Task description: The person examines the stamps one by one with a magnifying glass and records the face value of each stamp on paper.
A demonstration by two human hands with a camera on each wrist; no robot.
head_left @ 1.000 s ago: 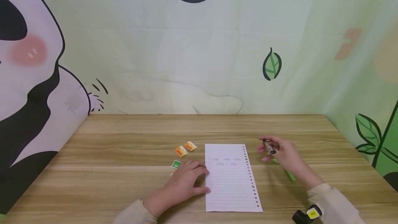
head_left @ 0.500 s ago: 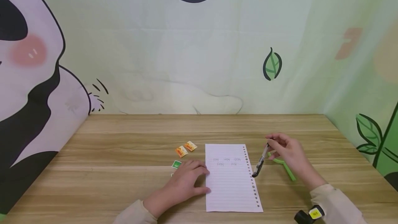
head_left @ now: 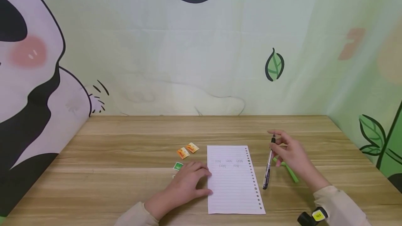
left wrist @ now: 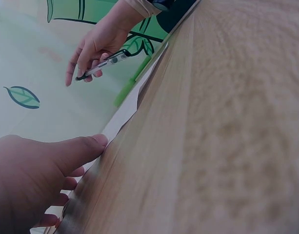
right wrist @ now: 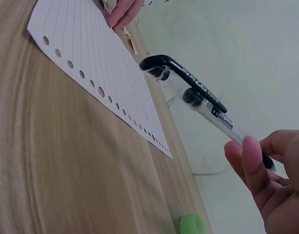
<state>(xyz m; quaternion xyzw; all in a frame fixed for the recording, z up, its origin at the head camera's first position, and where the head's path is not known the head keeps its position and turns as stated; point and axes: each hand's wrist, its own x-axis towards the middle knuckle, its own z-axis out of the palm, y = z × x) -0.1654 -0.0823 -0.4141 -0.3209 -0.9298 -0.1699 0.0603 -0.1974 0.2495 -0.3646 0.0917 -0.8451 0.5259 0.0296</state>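
Observation:
My right hand [head_left: 290, 151] pinches a clear-barrelled pen [head_left: 268, 170] near its black grip, above the table right of the paper. The capped, black-clip end points down towards me in the head view; the tip end is up by my fingers. In the right wrist view the pen [right wrist: 208, 105] shows its clip clearly. My left hand [head_left: 190, 180] rests at the left edge of a lined loose-leaf sheet [head_left: 233, 191], thumb and fingertips touching it. Two short rows of handwriting stand on the sheet's upper part, and punched holes run down its right edge.
Two small orange printed pieces [head_left: 183, 153] lie behind my left hand. A green piece [head_left: 178, 166] is beside it, with another mostly hidden. A bright green forked thing [head_left: 292, 173] lies under my right hand. A printed cloth wall [head_left: 150, 62] borders the wooden table [head_left: 125, 142].
The pen has turned in my right hand: first its end pointed towards me, then it swung down to the left, and now it hangs nearly straight. The left hand and sheet stay still.

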